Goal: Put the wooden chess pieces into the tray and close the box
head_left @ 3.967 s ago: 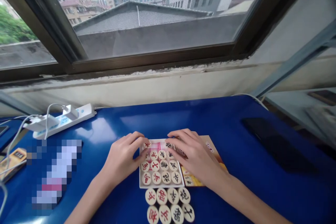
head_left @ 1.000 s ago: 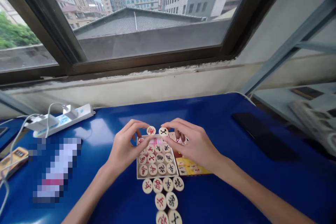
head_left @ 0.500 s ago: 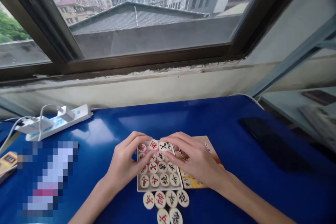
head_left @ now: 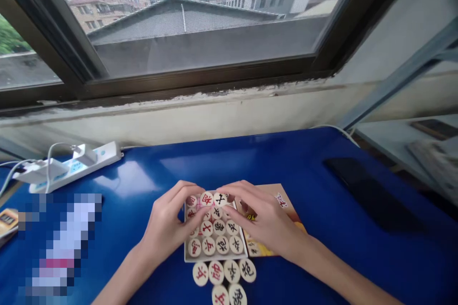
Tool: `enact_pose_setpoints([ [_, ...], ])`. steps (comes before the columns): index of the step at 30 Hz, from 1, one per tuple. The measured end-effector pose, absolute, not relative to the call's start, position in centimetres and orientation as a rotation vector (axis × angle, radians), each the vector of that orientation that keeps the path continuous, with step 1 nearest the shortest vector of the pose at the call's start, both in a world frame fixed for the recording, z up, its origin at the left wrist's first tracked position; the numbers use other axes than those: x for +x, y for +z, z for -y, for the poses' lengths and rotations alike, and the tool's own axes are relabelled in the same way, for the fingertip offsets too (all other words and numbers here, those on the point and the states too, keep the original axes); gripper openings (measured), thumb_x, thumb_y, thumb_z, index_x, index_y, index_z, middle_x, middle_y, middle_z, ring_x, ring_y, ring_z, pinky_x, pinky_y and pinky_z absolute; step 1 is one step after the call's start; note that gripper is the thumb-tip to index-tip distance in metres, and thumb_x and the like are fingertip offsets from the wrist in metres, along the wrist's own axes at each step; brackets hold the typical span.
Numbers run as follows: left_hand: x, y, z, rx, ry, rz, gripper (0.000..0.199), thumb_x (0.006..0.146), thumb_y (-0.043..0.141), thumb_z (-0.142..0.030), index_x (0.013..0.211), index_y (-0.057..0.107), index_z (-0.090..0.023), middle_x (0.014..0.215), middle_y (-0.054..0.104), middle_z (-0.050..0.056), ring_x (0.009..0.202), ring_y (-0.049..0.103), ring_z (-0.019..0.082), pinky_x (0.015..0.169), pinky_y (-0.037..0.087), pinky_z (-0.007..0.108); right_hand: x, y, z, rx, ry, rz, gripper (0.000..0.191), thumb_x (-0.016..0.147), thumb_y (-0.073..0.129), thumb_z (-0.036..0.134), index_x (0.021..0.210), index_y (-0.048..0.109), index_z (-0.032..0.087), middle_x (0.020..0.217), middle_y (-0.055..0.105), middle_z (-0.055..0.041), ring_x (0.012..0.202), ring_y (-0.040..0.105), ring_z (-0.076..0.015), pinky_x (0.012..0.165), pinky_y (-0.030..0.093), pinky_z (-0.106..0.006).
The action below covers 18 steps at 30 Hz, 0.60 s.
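My left hand [head_left: 168, 221] closes its thumb and fingertips on a round xiangqi piece with a red character [head_left: 206, 198], above the far side of a shallow white box [head_left: 216, 259]. Beside it, my right hand [head_left: 263, 221] pinches a xiangqi piece with a black character [head_left: 220, 199]. The two pieces are side by side, close to touching. Rows of pieces lie flat in the box, red ones on the left and black ones on the right. My fingers hide part of the far rows. Several loose pieces [head_left: 216, 272] lie just in front of the box.
A printed box lid [head_left: 270, 191] lies against the box's right side, partly under my right hand. A white power strip [head_left: 91, 164] with chargers stands at the back left. On the right lies a dark flat object [head_left: 368, 195]. The window wall borders the blue table [head_left: 222, 162].
The whole view has shifted slightly left. Both hands keep their pinch on the two pieces, which stay over the box's far side with barely any movement.
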State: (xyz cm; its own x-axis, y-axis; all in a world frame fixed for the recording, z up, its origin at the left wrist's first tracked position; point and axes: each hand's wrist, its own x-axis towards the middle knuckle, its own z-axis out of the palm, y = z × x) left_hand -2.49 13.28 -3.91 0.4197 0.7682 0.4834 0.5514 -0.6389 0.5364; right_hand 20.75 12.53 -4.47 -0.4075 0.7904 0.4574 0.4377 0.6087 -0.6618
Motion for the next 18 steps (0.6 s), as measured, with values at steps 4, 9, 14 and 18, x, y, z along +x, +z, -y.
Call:
enact_pose_setpoints([
  [4,-3.0,-4.3,-13.9,2.555,0.958,-1.289,0.013,0.096,0.064,-0.027,0.107,0.064,-0.021,0.109,0.068,0.007,0.097,0.063,0.022,0.081,0.055,0.037,20.9,-4.8,-12.9,-1.029,0.523,2.138,0.021,0.103,0.053,0.024,0.121,0.062,0.022,0.115,0.070,-0.0045,0.105,0.065,-0.0161,0.090,0.056,-0.034],
  [9,-3.7,-4.5,-14.3,2.665,0.804,-1.403,0.015,0.095,0.064,-0.031,0.107,0.067,-0.022,0.121,0.065,0.010,0.111,0.057,0.029,0.087,0.052,0.047,20.7,-5.6,-13.0,-1.117,0.219,2.302,0.022,0.104,0.048,0.023,0.120,0.063,0.020,0.119,0.069,-0.0078,0.105,0.064,-0.0217,0.086,0.052,-0.041],
  [14,-3.7,-4.2,-13.9,2.742,0.702,-1.346,0.015,0.093,0.064,-0.026,0.108,0.066,-0.023,0.130,0.062,0.010,0.117,0.055,0.032,0.089,0.051,0.049,20.4,-6.2,-13.1,-1.117,0.083,2.357,0.023,0.102,0.050,0.020,0.119,0.066,0.020,0.124,0.067,-0.0084,0.114,0.061,-0.0238,0.090,0.051,-0.042],
  [18,-3.6,-4.0,-13.8,2.756,0.666,-1.331,0.020,0.093,0.063,-0.026,0.113,0.064,-0.024,0.134,0.060,0.010,0.122,0.054,0.033,0.092,0.050,0.051,20.6,-6.3,-13.2,-1.097,0.123,2.375,0.026,0.103,0.049,0.021,0.124,0.064,0.022,0.129,0.066,-0.0078,0.118,0.059,-0.0246,0.093,0.051,-0.045],
])
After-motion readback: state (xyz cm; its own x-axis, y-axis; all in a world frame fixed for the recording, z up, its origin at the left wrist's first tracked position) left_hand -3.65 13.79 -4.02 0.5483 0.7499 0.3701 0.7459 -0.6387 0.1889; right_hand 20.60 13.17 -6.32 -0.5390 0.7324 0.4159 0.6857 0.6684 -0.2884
